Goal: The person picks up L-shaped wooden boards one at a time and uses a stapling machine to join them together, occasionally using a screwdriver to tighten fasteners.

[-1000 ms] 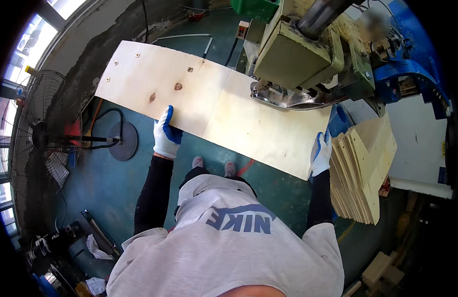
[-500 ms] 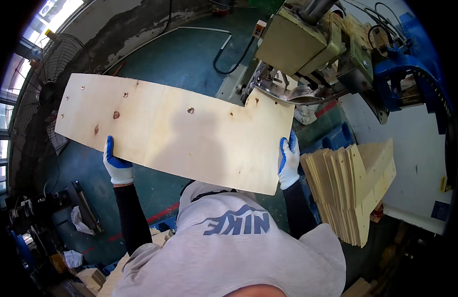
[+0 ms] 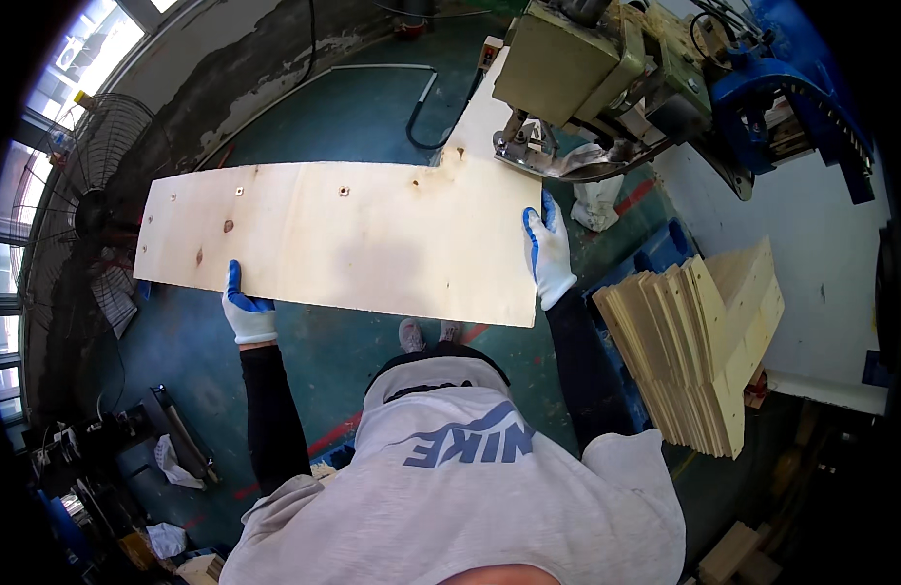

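A large L-shaped plywood panel [image 3: 372, 239] lies level across the space before me, with knots and several small metal-rimmed holes along its far edge. My left hand [image 3: 244, 307], in a white and blue glove, grips its near edge toward the left end, thumb on top. At the right edge my right hand [image 3: 553, 253], gloved the same way, is closed on the wood, its fingers partly hidden underneath. The panel's upper right arm reaches under the head of a green-grey machine [image 3: 567, 68], whose curved metal guide [image 3: 557, 161] sits just over the wood.
A stack of cut plywood panels [image 3: 665, 361] leans on the right beside a blue plastic item [image 3: 665, 244]. A wire-cage fan [image 3: 95, 185] stands by the windows at left. Blue machine parts [image 3: 801, 88] occupy the far right. Black equipment [image 3: 168, 434] is at lower left.
The panel has moved forward and turned counterclockwise, its right arm sliding farther under the machine head. Both hands have gone with it, keeping their grip. My shoes now show below it.
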The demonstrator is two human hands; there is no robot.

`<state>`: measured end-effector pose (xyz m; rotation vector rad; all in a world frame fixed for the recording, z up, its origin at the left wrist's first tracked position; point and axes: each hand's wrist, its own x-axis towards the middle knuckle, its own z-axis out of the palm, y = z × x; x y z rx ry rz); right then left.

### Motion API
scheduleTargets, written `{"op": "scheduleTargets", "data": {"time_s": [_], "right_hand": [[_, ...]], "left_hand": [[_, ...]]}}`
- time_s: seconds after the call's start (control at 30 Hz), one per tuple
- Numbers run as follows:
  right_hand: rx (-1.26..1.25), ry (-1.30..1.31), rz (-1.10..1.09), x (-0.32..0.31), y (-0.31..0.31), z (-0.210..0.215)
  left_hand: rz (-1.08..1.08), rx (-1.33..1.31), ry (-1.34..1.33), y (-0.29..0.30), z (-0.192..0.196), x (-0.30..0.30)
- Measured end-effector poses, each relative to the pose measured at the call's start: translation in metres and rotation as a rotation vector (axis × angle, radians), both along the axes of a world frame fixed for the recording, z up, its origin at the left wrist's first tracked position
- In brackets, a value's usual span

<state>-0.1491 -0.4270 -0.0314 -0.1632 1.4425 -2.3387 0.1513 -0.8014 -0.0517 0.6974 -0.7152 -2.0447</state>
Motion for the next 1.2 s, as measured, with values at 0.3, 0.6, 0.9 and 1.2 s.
{"op": "scheduleTargets", "data": {"time_s": [0.3,0.6,0.9,1.2], "right_hand": [[0.075,-0.077,-0.022,0.026,0.004,-0.004],[0.052,-0.046,0.084,0.015,-0.003,-0.003],[0.109,-0.067,0.052,0.018,-0.005,-0.009],[0.091,-0.117,-0.017,0.012,-0.003,-0.018]], "left_hand": [[0.041,-0.058,-0.029,-0.010,0.000,0.005],[0.031,-0.009,-0.010,-0.029,-0.021,0.006],[0.048,-0.037,-0.068,-0.014,-0.003,-0.003],[-0.143,-0.007,0.099,-0.016,-0.010,0.002]]}}
